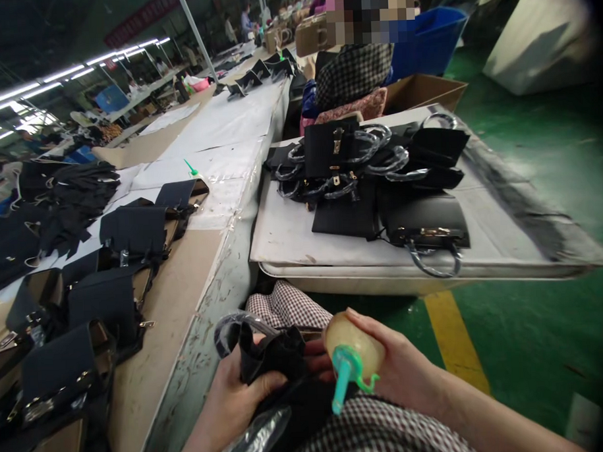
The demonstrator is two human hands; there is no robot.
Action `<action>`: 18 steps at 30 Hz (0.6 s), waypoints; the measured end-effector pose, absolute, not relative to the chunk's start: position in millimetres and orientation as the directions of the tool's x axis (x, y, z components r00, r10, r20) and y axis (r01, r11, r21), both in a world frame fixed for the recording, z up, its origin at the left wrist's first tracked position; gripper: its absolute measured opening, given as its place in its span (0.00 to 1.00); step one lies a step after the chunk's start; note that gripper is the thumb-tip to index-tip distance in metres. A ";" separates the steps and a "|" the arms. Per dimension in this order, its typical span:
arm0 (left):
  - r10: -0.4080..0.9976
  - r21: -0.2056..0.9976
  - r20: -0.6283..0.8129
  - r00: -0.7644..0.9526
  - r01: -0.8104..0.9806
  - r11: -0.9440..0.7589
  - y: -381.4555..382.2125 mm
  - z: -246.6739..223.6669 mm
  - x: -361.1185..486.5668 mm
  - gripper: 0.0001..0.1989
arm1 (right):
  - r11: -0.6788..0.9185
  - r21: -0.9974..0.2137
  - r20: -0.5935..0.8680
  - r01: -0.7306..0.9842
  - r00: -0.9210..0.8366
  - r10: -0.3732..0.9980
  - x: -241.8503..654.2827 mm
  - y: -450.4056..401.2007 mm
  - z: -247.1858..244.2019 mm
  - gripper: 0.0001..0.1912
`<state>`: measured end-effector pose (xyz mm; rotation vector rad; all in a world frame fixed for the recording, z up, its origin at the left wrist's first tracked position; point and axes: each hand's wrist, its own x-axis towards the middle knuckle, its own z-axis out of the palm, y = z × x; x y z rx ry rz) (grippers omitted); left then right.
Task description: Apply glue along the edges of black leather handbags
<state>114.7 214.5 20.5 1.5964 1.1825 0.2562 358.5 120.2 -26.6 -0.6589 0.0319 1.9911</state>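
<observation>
My left hand [238,390] grips a black handbag [273,352] over my lap, thumb on top of its dark, folded material. A plastic-wrapped handle [236,324] loops out behind that hand. In my right hand [389,345] is a squeeze bottle of yellowish glue [358,343], its green nozzle [342,383] tilted down toward me. Fingers of the right hand also reach behind the bottle, close to the bag; whether they touch it I cannot tell. Checked cloth [388,427] covers my lap beneath the bag.
To my left, black bags [104,305] line a long table [185,289], with another green-tipped bottle [193,170] farther along. Several finished-looking bags [424,215] lie on a white-topped table [292,246] ahead. Beyond it sits a person in a checked top [353,76], near a blue bin [424,44] and a cardboard box [425,93].
</observation>
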 end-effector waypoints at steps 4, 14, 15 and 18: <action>0.808 0.840 -0.385 0.447 0.533 0.106 215.9 19.7 112.7 0.16 | -0.448 -0.403 -0.366 -0.798 -0.308 0.878 361.3 123.5 -27.1 0.28; 0.785 0.879 -0.370 0.497 0.462 0.122 216.9 15.4 111.5 0.20 | -0.446 -0.465 -0.389 -0.765 -0.276 0.879 359.5 128.8 -31.4 0.20; 0.780 0.887 -0.369 0.505 0.442 0.134 217.4 13.8 111.6 0.21 | -0.455 -0.447 -0.440 -0.770 -0.254 0.861 355.8 130.5 -34.1 0.18; 0.780 0.904 -0.345 0.522 0.408 0.127 220.7 8.5 110.5 0.21 | -0.454 -0.397 -0.527 -0.798 -0.207 0.824 349.1 131.4 -41.6 0.13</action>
